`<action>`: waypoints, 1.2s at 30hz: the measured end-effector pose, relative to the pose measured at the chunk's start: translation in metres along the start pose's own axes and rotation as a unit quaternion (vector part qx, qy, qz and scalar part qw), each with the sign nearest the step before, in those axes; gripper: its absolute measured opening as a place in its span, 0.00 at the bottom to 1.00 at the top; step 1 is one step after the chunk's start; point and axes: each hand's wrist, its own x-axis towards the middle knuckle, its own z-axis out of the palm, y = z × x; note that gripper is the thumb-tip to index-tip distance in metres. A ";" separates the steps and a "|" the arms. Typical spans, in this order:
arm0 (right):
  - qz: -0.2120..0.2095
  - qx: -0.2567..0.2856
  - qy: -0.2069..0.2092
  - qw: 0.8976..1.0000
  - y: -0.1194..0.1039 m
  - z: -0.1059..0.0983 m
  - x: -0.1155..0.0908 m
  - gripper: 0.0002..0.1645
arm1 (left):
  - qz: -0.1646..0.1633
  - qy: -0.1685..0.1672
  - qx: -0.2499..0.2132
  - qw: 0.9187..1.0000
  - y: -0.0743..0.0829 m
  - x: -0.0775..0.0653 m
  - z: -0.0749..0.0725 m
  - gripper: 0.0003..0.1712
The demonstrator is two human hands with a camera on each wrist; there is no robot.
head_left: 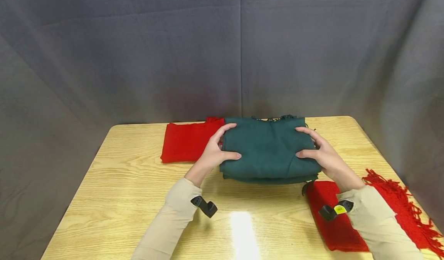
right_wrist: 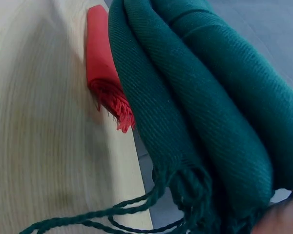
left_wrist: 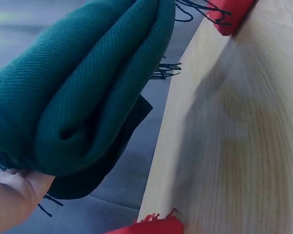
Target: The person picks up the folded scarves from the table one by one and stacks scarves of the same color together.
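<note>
Both hands hold a folded dark green fringed scarf (head_left: 267,148) up over the table, one at each end. My left hand (head_left: 216,148) grips its left end, thumb on top and the other fingers partly hidden by the cloth. At the right end my right hand (head_left: 320,150) grips it the same way. In the left wrist view the thick rolled folds of the scarf (left_wrist: 97,92) show, clear of the tabletop. Green fringe (right_wrist: 180,195) hangs from the scarf's end in the right wrist view.
A folded red scarf (head_left: 187,142) lies at the back left of the wooden table (head_left: 132,198). Another red fringed scarf (head_left: 329,213) lies at the front right, partly under the right forearm. Grey curtains (head_left: 173,59) stand behind and at both sides.
</note>
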 end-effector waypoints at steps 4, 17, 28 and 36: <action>0.006 -0.005 -0.001 1.000 -0.005 -0.006 0.005 0.37 | -0.004 0.005 0.001 1.000 0.001 0.007 0.002 0.44; 0.011 -0.013 -0.005 1.000 -0.012 -0.024 0.017 0.37 | -0.020 0.007 0.002 1.000 0.005 0.027 0.008 0.43; 0.013 -0.007 -0.011 1.000 -0.016 -0.034 0.031 0.35 | -0.035 0.027 0.027 0.999 0.002 0.044 0.009 0.44; 0.031 -0.024 0.000 0.999 -0.019 -0.044 0.039 0.37 | -0.048 0.032 0.032 0.998 0.002 0.057 0.012 0.44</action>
